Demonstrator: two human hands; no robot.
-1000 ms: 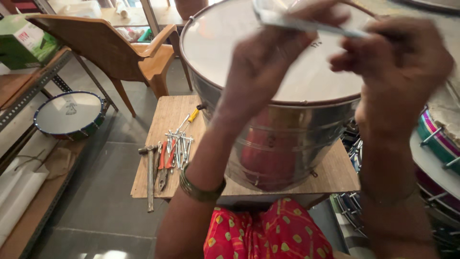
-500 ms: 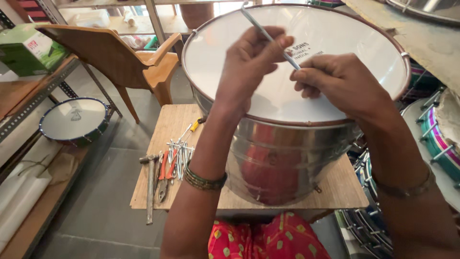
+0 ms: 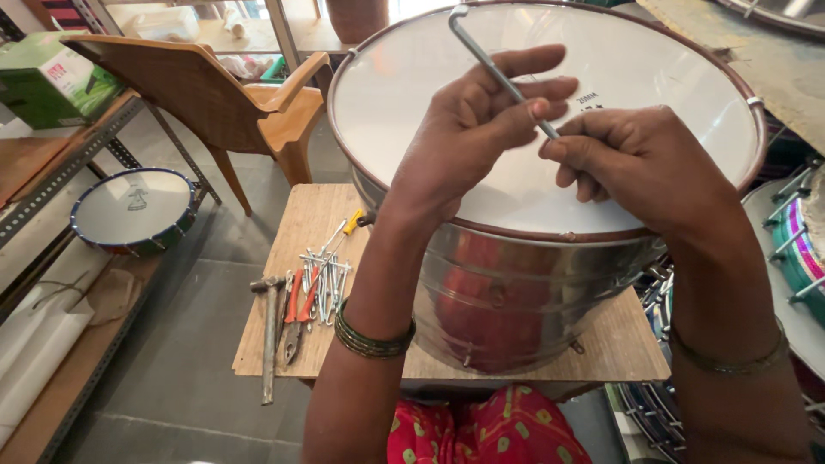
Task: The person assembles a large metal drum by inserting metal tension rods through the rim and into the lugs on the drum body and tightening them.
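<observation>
Both hands have dropped lower over the drumhead since the earlier frames, and the hooked metal rod (image 3: 498, 70) now shows nearly whole between them. It is thin, smooth and silvery, bent into a small hook at its far end. Its long axis runs on a slant, hook up and away to the left, the other end down toward the right hand (image 3: 640, 163). The left hand (image 3: 477, 129) has its grip pressed together on the rod's middle, thumb against forefinger. The right hand's grip pinches the near end, which is hidden inside the curled fingers. Under both hands lies the drum (image 3: 533, 283), a matte white skin on a ribbed, shiny steel shell, standing on a wooden table (image 3: 301, 232). Left of the left wrist lie loose rods, pliers (image 3: 294, 314) and a hammer (image 3: 269, 331).
</observation>
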